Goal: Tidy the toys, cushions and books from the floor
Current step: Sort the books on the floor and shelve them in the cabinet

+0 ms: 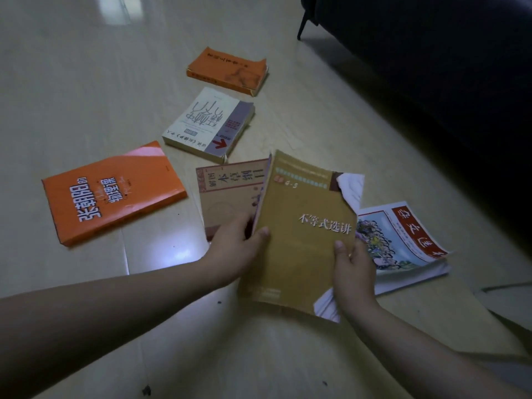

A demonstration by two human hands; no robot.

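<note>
Above the floor, mustard book, top away

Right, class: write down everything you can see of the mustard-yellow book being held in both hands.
The mustard-yellow book is a worn paperback with white title characters at mid-right and a greenish band near the top. Its cover is torn at both right corners, baring white pages. It is held face up, tilted, above the floor: the left hand grips its left edge, the right hand its right edge, thumbs on the cover. It hides part of a beige book.
</note>
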